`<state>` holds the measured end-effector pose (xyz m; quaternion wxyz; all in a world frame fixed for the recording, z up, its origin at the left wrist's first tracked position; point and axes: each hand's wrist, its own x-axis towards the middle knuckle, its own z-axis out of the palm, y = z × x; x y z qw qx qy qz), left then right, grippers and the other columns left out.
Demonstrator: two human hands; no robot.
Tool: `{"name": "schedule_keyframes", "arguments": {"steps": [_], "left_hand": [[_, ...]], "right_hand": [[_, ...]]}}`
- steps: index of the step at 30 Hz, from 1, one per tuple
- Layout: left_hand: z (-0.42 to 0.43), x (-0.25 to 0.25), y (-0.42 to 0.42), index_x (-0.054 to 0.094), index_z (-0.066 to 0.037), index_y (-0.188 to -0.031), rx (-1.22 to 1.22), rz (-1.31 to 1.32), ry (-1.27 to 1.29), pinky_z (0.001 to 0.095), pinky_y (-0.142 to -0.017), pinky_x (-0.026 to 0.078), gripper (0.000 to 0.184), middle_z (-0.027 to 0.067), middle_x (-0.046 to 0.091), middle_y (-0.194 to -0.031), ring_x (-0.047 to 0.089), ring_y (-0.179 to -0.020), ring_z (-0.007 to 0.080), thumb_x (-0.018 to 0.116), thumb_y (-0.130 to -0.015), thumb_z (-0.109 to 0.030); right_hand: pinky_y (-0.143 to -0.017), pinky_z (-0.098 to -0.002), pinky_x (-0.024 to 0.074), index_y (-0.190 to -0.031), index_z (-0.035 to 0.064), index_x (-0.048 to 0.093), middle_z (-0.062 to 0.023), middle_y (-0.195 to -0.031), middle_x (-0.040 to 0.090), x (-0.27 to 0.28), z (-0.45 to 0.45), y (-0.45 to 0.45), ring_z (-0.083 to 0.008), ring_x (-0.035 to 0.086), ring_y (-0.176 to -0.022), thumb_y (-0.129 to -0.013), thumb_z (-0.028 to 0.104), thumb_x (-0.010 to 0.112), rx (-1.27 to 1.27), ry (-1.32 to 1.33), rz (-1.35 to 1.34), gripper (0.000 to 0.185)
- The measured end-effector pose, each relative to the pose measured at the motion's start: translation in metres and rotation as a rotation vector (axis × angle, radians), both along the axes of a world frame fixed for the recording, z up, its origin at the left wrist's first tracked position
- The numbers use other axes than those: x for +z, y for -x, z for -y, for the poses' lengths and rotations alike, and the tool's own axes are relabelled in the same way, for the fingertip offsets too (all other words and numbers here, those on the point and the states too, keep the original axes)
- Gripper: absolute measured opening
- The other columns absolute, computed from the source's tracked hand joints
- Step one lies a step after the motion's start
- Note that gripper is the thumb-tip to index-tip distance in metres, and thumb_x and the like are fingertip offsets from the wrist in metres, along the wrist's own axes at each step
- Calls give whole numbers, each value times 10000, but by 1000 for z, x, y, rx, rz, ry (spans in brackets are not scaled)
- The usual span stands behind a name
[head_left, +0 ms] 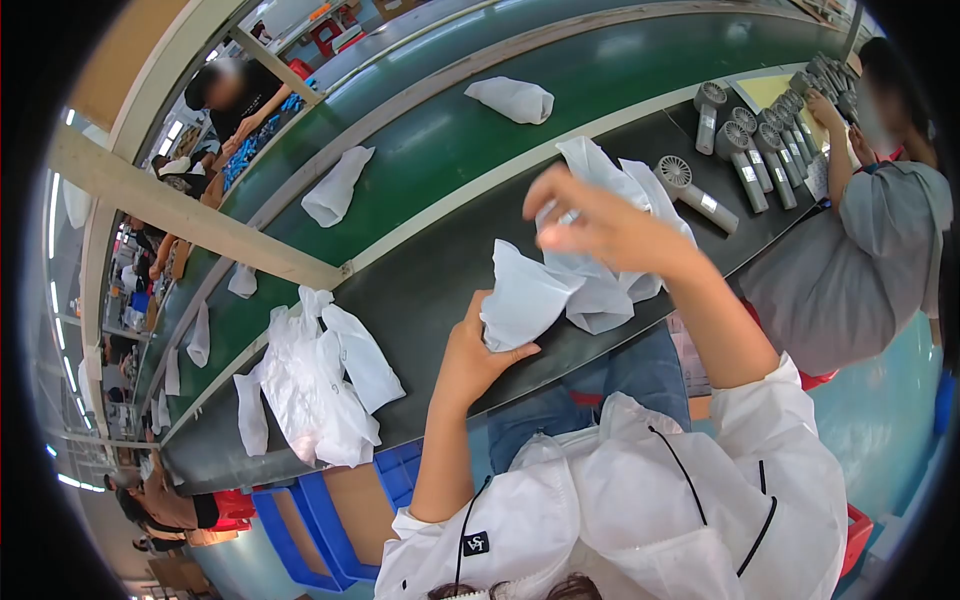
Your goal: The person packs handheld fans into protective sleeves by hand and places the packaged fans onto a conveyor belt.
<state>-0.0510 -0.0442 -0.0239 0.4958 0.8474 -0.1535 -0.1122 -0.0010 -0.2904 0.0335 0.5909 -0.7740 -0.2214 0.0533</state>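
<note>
My left hand (472, 352) is closed around a white bag (527, 297), its thumb along the lower edge. Whatever may be inside the bag is hidden. Above and to the right, my right hand (598, 222) is slightly blurred, its fingers curled but apart, with nothing visible between them. It hovers over a heap of white bags (600, 300) on the black worktop (410, 290). A grey handheld fan (697, 195) lies just right of that heap.
More white bags (325, 375) lie on the worktop's left. Several grey fans (745, 150) stand or lie at right beside a seated co-worker (850, 240). White pouches ride the green conveyor belt (420, 170) behind. A beige post (190, 215) crosses at left; blue crates (320, 525) sit below.
</note>
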Motion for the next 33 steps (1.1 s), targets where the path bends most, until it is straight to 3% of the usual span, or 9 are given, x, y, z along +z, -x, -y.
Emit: {"name": "schedule_keyframes", "arguments": {"steps": [5,9,13,14,18,19,23,30,33], "left_hand": [[9,6,-5,518,-33,-1083,70,145,-191,354,-827,507,625,135,701,-988,686,-955,265,901,-624,-214],[11,-6,-17,515,-51,-1129,47,151,-94,412,-761,524,536,201,685,-968,663,-913,410,824,-743,-256],[20,1,-33,569,-14,-1013,108,185,35,399,-735,518,344,215,679,-932,661,-866,409,771,-801,-194],[22,0,-41,585,-8,-959,140,220,-24,376,-728,506,275,211,662,-896,659,-845,385,757,-800,-153],[35,6,-75,587,-38,-983,130,310,-95,386,-733,500,309,183,630,-853,643,-832,361,774,-744,-97],[37,4,-85,556,-50,-1110,176,278,-137,407,-840,481,496,184,610,-1036,603,-988,361,824,-699,-123],[39,1,-106,452,-62,-1298,342,500,1,442,-1021,387,738,141,428,-1332,429,-1248,326,858,-689,-155],[22,-15,-91,520,-61,-1226,386,462,1,424,-1006,394,550,147,492,-1260,477,-1193,329,782,-745,-107],[-3,-11,-64,577,-44,-1126,474,497,-53,399,-995,400,411,146,560,-1151,522,-1129,330,748,-752,-65]], "right_hand": [[-739,-286,439,-924,41,535,-21,-836,521,-22,-29,2,-143,518,-839,-937,286,632,-37,145,125,264],[-696,-285,432,-854,35,500,-14,-807,518,-2,-34,6,-132,471,-749,-935,191,634,-155,-150,127,221],[-875,-324,462,-1069,55,565,-83,-1014,601,21,-25,-14,-182,582,-1008,-903,296,682,-317,-282,335,315],[-956,-340,442,-1260,76,536,-126,-1162,599,14,-13,-24,-216,567,-1137,-860,362,723,-197,-110,279,525],[-943,-318,450,-1195,65,613,-113,-1090,649,7,14,-60,-199,601,-1049,-849,299,699,325,123,-6,426],[-943,-318,450,-1195,65,613,-113,-1090,649,0,27,-75,-199,601,-1049,-849,299,699,309,134,-8,426],[-801,-290,495,-1059,67,657,-68,-981,660,-35,93,-160,-151,612,-889,-851,221,676,-110,-390,-183,259],[-902,-378,497,-1329,85,536,-133,-1130,620,-122,174,-331,-231,600,-1004,-903,289,653,-1070,211,223,487],[-990,-380,444,-1389,89,482,-203,-1409,456,-129,231,-349,-267,508,-1217,-918,255,652,-788,438,196,528]]}}
